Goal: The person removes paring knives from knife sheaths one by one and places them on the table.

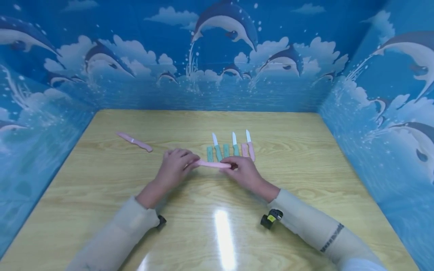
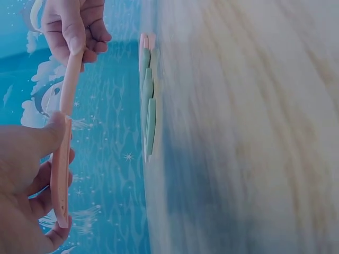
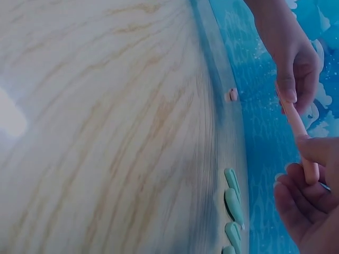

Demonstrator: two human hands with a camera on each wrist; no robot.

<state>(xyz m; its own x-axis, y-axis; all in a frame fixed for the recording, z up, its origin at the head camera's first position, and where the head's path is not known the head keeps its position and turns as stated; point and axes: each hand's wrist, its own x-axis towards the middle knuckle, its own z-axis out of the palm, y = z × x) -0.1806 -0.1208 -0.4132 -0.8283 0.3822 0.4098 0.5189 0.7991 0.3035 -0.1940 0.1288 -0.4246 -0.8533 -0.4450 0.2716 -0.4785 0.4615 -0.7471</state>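
Note:
Over the middle of the table both hands hold a pink knife [image 1: 213, 164] level, its blade end hidden inside a pink sheath [image 2: 61, 174]. My left hand [image 1: 176, 163] pinches the sheath between thumb and fingers. My right hand [image 1: 242, 171] grips the end of the handle [image 3: 296, 119]. Just beyond the hands lie a green sheath [image 1: 210, 154], a green knife [image 1: 217, 150], a second green sheath [image 1: 226, 150], another green knife [image 1: 235, 149], a pink sheath [image 1: 244, 149] and a pink knife [image 1: 251, 150], side by side with bare blades pointing away.
A pink knife in its sheath [image 1: 133, 141] lies alone at the far left of the wood-grain table [image 1: 291, 143]. Blue dolphin-print sheets [image 1: 210, 94] stand along the back and both sides. Light glares off the near tabletop.

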